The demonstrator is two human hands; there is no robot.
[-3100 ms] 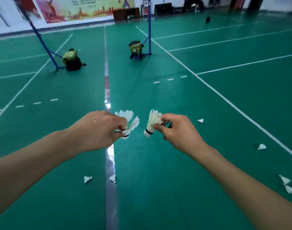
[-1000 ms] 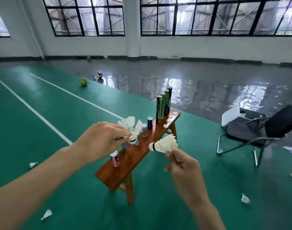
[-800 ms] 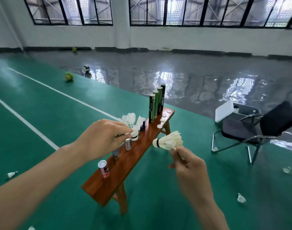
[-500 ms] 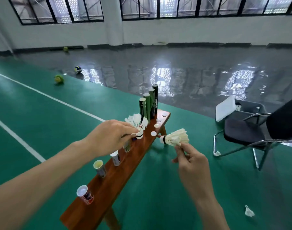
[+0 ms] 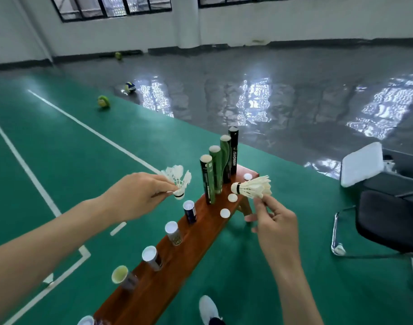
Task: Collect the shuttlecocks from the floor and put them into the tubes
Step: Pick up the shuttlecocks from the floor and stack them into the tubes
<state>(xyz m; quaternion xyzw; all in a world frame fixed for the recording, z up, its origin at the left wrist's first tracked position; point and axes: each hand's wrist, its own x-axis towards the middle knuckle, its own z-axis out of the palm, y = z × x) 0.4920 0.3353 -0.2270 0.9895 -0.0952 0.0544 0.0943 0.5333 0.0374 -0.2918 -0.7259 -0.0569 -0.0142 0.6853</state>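
My left hand [image 5: 140, 195] pinches a small bunch of white shuttlecocks [image 5: 177, 178] just above the row of tubes. My right hand [image 5: 274, 221] pinches a stack of nested shuttlecocks [image 5: 253, 187] lying sideways, cork to the left, beside the tall tubes. A wooden bench [image 5: 200, 231] carries several tall green and black tubes [image 5: 216, 173] at its far end and several shorter tubes [image 5: 171, 231] in a row toward me. Three white caps [image 5: 232, 198] lie on the bench near the tall tubes.
A black chair [image 5: 388, 219] with a white pad stands to the right. Balls [image 5: 104, 101] lie on the floor at the back left. My white shoe [image 5: 208, 309] is beside the bench. A shuttlecock [image 5: 48, 279] lies on the green floor at the left.
I have walked from the open court to the bench and come closer to it. Both hands still hold their shuttlecocks, now above the tubes.
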